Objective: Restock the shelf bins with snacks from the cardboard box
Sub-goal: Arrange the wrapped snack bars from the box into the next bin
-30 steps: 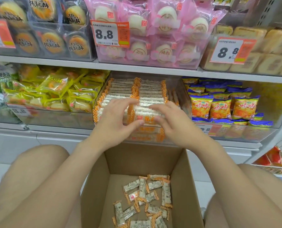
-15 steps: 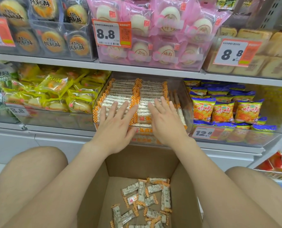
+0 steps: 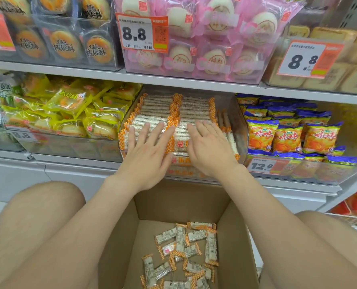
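L hand [image 3: 146, 151] & R hand [image 3: 209, 151] both lie palm down on the bars [image 3: 156, 109] in the mid bin [image 3: 239, 126]. Fingers straight & spread, pressing flat on the wrappers, nothing gripped. L hand covers the left row, R hand the right row. My thumbs are near each other but apart, w/ the orange wrapper ends showing between them. The bars sit in two neat rows front to back, and a few more stand on edge along the bin's right wall.

The box [image 3: 179, 201] is right below the shelf [image 3: 173, 80], open, between my knees. Loose bars [image 3: 186, 249] lie scattered on its bottom, some overlapping.

Left of the bin: yellow packs [image 3: 69, 105]. Right of it: orange bags [image 3: 288, 136], w/ a 12.8 tag [image 3: 263, 165] on that bin's front. On the shelf above: pink buns [image 3: 204, 38] w/ an 8.8 tag [image 3: 141, 33].
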{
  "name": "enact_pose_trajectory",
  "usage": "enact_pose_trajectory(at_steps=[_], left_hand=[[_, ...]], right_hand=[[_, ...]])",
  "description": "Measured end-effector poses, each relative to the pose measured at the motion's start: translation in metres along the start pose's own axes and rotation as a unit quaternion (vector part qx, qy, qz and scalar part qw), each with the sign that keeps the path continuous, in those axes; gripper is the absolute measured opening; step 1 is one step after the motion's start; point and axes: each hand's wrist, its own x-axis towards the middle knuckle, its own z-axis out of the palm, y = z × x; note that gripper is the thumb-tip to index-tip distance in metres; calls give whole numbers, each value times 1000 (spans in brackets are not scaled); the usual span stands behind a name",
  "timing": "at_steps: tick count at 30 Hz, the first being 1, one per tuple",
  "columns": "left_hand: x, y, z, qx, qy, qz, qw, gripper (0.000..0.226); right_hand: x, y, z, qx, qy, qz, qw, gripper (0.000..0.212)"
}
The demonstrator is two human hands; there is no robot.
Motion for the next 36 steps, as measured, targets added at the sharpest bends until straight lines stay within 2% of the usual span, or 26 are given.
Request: enact_pose_trajectory(at_steps=[2, 4, 14, 17, 19, 20, 21, 23, 25, 26, 28, 30, 34, 36], left_hand=[[1, 0, 0, -21, 7, -2, 1000, 63], [2, -2, 0, -30, 15, -1, 999, 62], [-4, -5, -6, -15, 80, 14, 997, 65], [-10, 6, -15, -17, 174, 49, 983, 44], [-19, 17, -18, -54, 207, 80, 974, 20], [-25, 22, -14, -86, 178, 91, 976, 16], [-31, 27, -8, -115, 107, 87, 984, 17], [-46, 32, 18, -109, -106, 60, 987, 19], [-60, 28, 57, -51, -290, 57, 954, 18], [-66, 25, 76, -40, -345, 59, 936, 15], [-77, 19, 107, -52, -405, 50, 911, 6], [-90, 10, 134, -62, -441, 9, 895, 9], [-127, -10, 192, -55, -474, -69, 876, 15], [-153, -13, 218, -62, -507, -94, 855, 24]], right_hand=[[-3, -2, -3, 8, 35, 6, 999, 70], [-7, -4, -7, 25, 66, 10, 997, 58], [-27, 5, -16, 59, 209, 60, 974, 26], [-41, 0, -25, 126, 231, 34, 964, 19], [-54, -9, -27, 188, 151, 19, 970, 14], [-62, -13, -25, 204, 86, 20, 975, 13], [-69, -17, -19, 199, 16, 22, 980, 15], [-84, -21, -2, 150, -148, 13, 978, 19], [-99, -24, 23, 107, -302, -3, 947, 19], [-104, -24, 37, 101, -356, -1, 929, 17], [-111, -23, 69, 115, -427, 9, 897, 14], [-114, -22, 100, 137, -463, 27, 875, 16], [-116, -21, 152, 211, -455, 90, 861, 24], [-124, -27, 180, 237, -448, 130, 852, 24]])
